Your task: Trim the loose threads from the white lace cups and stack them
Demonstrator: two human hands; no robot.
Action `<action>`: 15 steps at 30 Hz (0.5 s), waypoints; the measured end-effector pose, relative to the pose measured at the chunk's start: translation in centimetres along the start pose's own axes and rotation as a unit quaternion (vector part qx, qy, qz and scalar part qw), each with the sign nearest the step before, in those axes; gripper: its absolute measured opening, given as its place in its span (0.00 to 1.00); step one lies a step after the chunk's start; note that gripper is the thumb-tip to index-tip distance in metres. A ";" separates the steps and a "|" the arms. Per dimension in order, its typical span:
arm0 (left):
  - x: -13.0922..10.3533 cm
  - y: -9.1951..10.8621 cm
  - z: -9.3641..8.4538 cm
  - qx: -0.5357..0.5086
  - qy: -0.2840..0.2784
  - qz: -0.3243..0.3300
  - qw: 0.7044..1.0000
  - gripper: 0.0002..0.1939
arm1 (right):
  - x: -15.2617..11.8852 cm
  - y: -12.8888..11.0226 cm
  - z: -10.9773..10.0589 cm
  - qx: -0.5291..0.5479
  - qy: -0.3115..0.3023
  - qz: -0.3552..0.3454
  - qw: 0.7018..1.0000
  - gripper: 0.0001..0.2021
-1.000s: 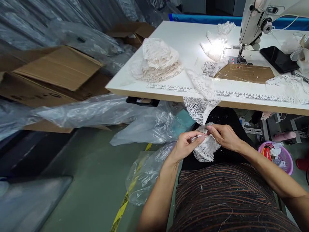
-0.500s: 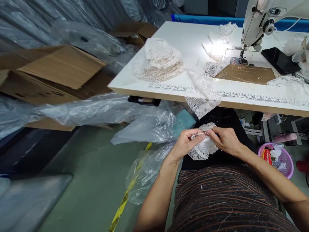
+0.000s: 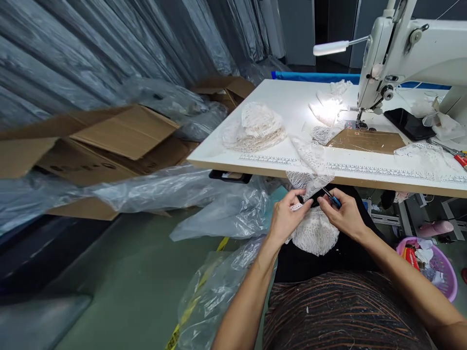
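Note:
Above my lap, my left hand (image 3: 288, 214) pinches the edge of a gathered white lace piece (image 3: 315, 236) between thumb and fingers. My right hand (image 3: 345, 212) is closed around a slim blue-handled tool (image 3: 332, 198) with a thin dark tip pointing up and left; its exact kind is too small to tell. The right fingertips are near the lace's upper edge, just apart from the left hand. Behind my hands, a lace strip (image 3: 310, 155) hangs over the table's front edge. A pile of white lace (image 3: 260, 127) lies on the table's left side.
A white sewing machine (image 3: 379, 73) with a lit lamp stands on the white table (image 3: 219, 148). A black phone (image 3: 410, 123) and red-handled scissors (image 3: 460, 160) lie to its right. Cardboard boxes (image 3: 124, 131) and clear plastic (image 3: 226, 204) crowd the left; a pink basket (image 3: 447, 272) stands low right.
My hands have moved slightly apart, and the tool's tip now shows clear of the lace. The lace hangs lower beneath my fingers. The camera has tilted up, showing more of the machine.

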State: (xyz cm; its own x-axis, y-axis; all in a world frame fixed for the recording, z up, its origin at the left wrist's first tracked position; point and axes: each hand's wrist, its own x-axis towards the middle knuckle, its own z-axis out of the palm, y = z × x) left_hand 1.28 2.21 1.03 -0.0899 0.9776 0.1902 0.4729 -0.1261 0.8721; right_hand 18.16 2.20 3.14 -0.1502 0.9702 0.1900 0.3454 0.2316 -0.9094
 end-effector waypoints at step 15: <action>-4.4 2.0 -0.9 0.019 -0.036 0.179 0.983 0.07 | -2.1 -0.7 -0.7 -0.071 0.011 -0.057 0.996 0.12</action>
State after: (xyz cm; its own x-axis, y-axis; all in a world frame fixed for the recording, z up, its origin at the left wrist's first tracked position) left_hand 1.85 -2.50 2.35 0.1506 0.8812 0.4480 0.4955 -0.4595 0.7371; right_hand 18.87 0.05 3.62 -0.1764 0.9379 0.2988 0.4548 0.3469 -0.8203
